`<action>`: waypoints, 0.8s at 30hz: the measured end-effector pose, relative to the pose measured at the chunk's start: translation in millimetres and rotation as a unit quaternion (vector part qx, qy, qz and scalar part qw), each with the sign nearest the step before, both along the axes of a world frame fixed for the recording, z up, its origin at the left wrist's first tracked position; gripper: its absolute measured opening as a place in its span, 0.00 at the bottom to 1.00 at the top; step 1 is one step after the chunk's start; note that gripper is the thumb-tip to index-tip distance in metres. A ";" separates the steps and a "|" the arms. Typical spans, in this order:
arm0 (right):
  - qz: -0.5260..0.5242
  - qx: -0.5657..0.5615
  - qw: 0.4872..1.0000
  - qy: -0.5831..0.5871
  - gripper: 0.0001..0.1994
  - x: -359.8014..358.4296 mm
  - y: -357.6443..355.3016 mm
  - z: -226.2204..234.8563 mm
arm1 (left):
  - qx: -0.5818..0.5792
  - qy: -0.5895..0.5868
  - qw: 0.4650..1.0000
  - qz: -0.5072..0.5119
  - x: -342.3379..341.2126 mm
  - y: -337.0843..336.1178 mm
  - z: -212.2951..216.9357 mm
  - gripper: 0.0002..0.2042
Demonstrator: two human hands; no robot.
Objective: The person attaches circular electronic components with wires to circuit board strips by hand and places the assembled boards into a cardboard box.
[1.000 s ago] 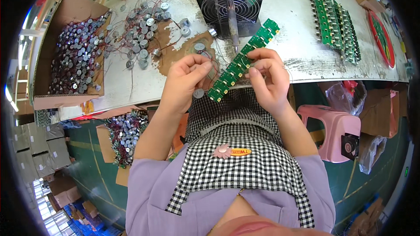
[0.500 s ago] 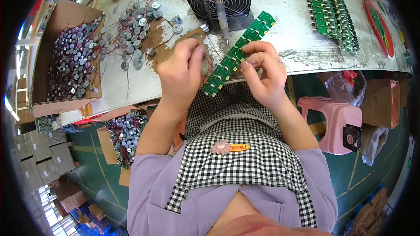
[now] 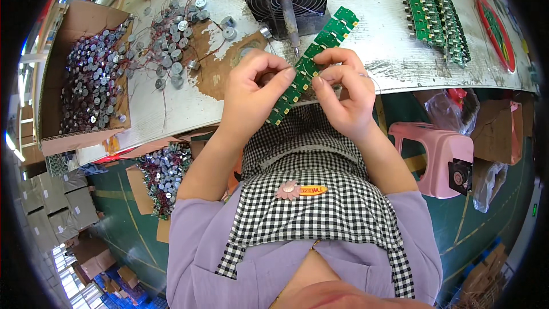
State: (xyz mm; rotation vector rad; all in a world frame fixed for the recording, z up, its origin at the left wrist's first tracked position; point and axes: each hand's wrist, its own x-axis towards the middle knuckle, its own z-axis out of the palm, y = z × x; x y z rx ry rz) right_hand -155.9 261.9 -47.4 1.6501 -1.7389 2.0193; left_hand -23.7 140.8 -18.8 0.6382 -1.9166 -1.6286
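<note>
Green circuit-board strip (image 3: 306, 70), narrow and yellow-dotted, slants pinched in the right hand (image 3: 346, 92), the left hand (image 3: 251, 88) grasping something indiscernible.

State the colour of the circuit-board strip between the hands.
The circuit-board strip is green, best seen in the head view.

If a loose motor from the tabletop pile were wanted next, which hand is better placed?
Probably the left hand: it sits nearer the loose motors, which lie on its side. The right hand is farther off and holds the green circuit board. What the left pinches is unclear.
</note>
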 end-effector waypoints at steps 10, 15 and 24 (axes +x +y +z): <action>0.000 0.005 0.997 0.076 0.06 -7.2 -6.7 5.3 | 0.005 -0.024 1.000 0.004 -8.7 -6.4 -3.8 0.04; -0.002 0.007 0.997 0.075 0.06 -11.4 -12.8 9.9 | 0.016 0.010 1.000 0.015 -12.9 -9.8 -4.3 0.04; 0.031 -0.017 0.999 0.011 0.07 -6.5 -3.3 -1.1 | 0.032 -0.013 0.999 0.014 -8.6 0.9 -3.9 0.04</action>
